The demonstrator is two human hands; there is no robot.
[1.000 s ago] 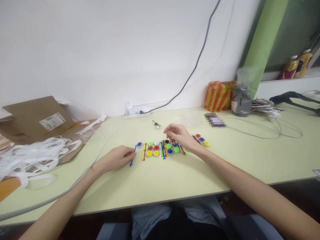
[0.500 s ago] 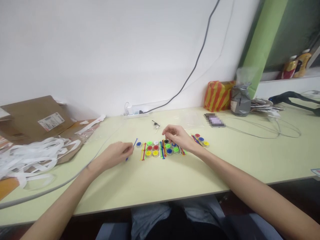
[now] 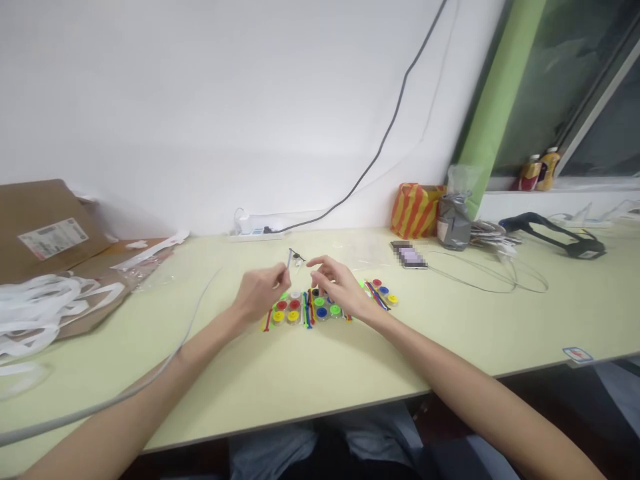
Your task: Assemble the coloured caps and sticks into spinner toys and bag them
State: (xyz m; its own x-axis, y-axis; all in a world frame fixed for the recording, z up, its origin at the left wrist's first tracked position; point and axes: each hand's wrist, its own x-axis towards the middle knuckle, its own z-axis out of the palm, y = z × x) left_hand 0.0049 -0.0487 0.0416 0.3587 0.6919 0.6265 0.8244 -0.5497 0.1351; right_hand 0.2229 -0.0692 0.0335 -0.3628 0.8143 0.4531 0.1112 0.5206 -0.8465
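My left hand [image 3: 261, 290] is closed in a pinch on a thin blue plastic stick [image 3: 289, 259], held upright above the table. To its right, my right hand [image 3: 336, 283] has its fingers apart and slightly curled, with nothing visible in them. Beneath and between the hands lie small round clear-sided pieces with coloured tops, among them a yellow disc [image 3: 293, 317], a red disc [image 3: 295, 305] and a blue disc [image 3: 321, 312]. Bundles of thin coloured sticks [image 3: 307, 310] lie between the discs. My hands hide part of both rows.
A small black piece [image 3: 297, 257] lies behind the hands. Farther right are a phone [image 3: 409, 255], a striped bag [image 3: 417, 210] and a grey bag [image 3: 454, 223]. White strapping [image 3: 37, 307] and a cardboard box [image 3: 45, 230] fill the left. A grey cable [image 3: 135, 387] crosses my left forearm.
My left hand has risen and moved right with the blue stick, coming close to my right hand. The fingers of my right hand have spread. The view has turned slightly to the right.
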